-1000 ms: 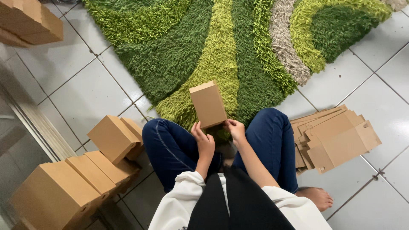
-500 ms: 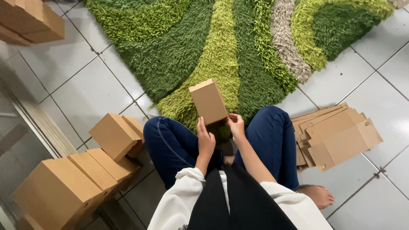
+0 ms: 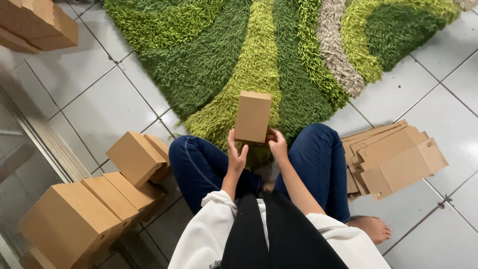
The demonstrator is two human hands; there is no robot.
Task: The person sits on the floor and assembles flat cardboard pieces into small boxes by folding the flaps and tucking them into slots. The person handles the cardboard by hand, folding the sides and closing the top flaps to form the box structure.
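A person sits cross-legged on the floor (image 3: 94, 94), which has pale square tiles. Both hands hold one small brown cardboard box (image 3: 253, 117) up in front of the knees. The box stands upright, a little above the lap, with the shaggy green rug (image 3: 209, 60) behind it.

The left hand (image 3: 236, 154) has its grip pressed on the lower left side of the box. The thumb and fingers pinch that bottom corner. The right hand (image 3: 277, 145) has its grip on the lower right side, with the fingers curled under the bottom edge. So both hands are closed on the same box, one on each side.

The person wears blue jeans (image 3: 199, 159) and white sleeves (image 3: 206, 234). One bare foot (image 3: 371, 228) pokes out on the right.

On the person's left stands a group of made-up boxes (image 3: 94, 199), close together and just beside the left knee. On the right lies a pile of flat cardboard sheets (image 3: 393, 159), near the right knee. More brown boxes (image 3: 37, 22) sit far off in the top left corner, well apart from the hands.
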